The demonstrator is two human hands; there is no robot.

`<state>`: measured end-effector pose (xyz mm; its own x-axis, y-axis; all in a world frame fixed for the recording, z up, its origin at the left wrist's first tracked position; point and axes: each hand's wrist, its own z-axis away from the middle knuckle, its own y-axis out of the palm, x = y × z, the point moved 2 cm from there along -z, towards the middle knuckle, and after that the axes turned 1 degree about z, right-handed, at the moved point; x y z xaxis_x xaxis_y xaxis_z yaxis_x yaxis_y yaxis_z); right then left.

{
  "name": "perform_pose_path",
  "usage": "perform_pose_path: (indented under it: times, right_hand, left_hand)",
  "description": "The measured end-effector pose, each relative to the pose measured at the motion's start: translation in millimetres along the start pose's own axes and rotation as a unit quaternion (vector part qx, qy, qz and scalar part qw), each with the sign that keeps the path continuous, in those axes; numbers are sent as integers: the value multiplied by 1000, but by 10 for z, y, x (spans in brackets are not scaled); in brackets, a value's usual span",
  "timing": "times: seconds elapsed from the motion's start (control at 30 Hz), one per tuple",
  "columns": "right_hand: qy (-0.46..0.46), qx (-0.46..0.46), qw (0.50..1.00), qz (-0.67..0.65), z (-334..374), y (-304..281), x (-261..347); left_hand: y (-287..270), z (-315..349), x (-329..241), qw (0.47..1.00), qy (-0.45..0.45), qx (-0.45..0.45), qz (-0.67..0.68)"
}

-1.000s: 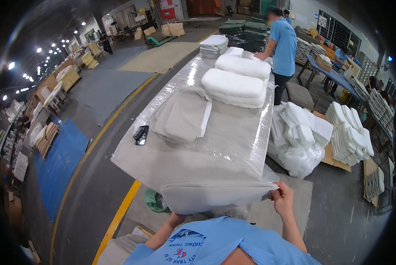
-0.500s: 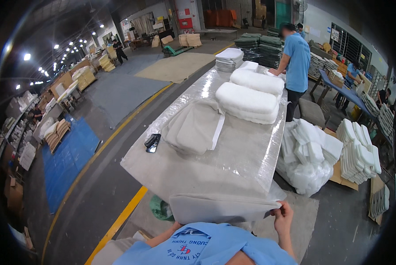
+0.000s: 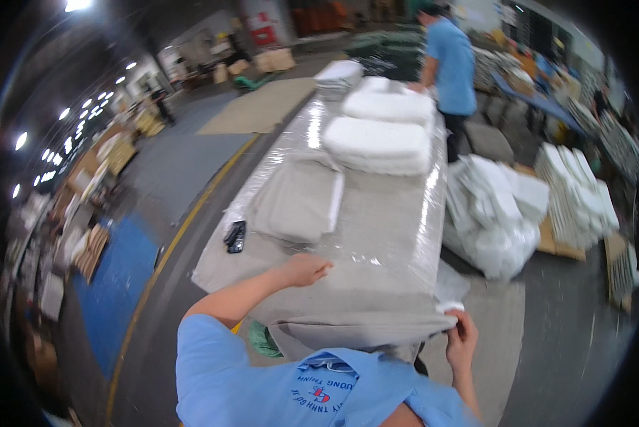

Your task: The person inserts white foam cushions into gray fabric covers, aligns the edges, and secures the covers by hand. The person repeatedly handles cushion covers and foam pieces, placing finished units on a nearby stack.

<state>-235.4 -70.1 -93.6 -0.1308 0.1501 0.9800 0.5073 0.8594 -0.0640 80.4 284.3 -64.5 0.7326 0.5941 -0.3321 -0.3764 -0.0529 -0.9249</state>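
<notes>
A grey fabric cushion cover (image 3: 362, 332) lies across the near edge of the table, against my body. My right hand (image 3: 462, 339) pinches its right-hand corner, where a bit of white shows at the fingertips. Above the table, beyond the cover, my left hand (image 3: 306, 270) is closed with its fingers curled in; whether anything small is in it cannot be made out. Just past that hand lies a pile of folded grey covers (image 3: 294, 199) with a white edge. A dark phone-like device (image 3: 235, 238) sits to the left of the pile.
Thick white cushion pads (image 3: 378, 146) are stacked farther along the plastic-covered table (image 3: 376, 263). At the far end a person in a blue shirt (image 3: 450, 67) leans over it. Bagged white pads (image 3: 494, 213) stand on the floor at right, beside more stacked pads (image 3: 574, 196).
My left hand has come up from the cover's left side to above the table, closed. The cover's upper edge has sagged and creased. My right hand stays at its corner. The view has shifted.
</notes>
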Motion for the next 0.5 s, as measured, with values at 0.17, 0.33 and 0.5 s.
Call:
perform_pose_path:
  times: [0.17,0.33,0.5]
  right_hand:
    - [-14,-33,998,60,1,-35,144]
    - [-94,-51,990,96,169,-19,235]
    - [120,-226,951,-176,516,27,-110]
  left_hand:
    - [415,-1110,-1231,966,162,120,161]
    - [1117,-1255,-1816,892,107,233,373]
    - [1273,-1163,-1988,869,49,211,445]
